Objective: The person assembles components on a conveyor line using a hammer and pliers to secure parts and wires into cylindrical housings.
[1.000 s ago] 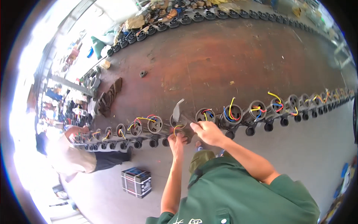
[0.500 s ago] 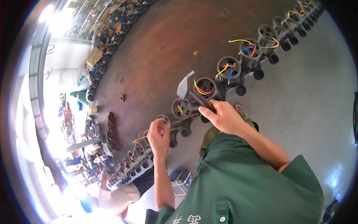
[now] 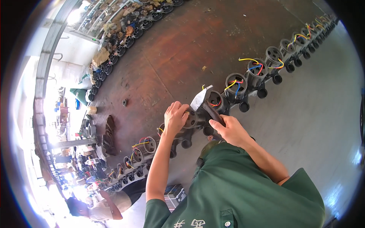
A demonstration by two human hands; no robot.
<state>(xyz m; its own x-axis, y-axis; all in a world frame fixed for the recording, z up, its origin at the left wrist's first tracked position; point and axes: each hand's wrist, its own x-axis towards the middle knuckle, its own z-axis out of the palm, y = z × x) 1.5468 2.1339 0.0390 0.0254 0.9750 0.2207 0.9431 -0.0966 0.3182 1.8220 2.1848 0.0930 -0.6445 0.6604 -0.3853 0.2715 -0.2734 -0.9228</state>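
A row of dark cylindrical motor housings runs diagonally across the view, with red, yellow and blue wires coming out of many of them. My left hand (image 3: 175,118) reaches over the rim of one housing (image 3: 193,121), fingers bent and closed together; anything between them is hidden. My right hand (image 3: 232,130) is closed round the dark handle of a hammer (image 3: 214,113). Its pale, flat-looking metal head points up and left, between that housing and the neighbouring housing (image 3: 224,103) on the right, which has red wire inside.
More wired housings (image 3: 257,72) continue to the upper right and lower left. Another person (image 3: 110,205) is at the lower left, near a dark box (image 3: 175,195). A small round part (image 3: 124,102) and a dark elongated object (image 3: 109,135) lie on the reddish floor. Cluttered shelving lines the upper left.
My left hand has moved right and up along the row to another housing. My right hand still grips the hammer, held at about the same place. The view has shifted slightly.
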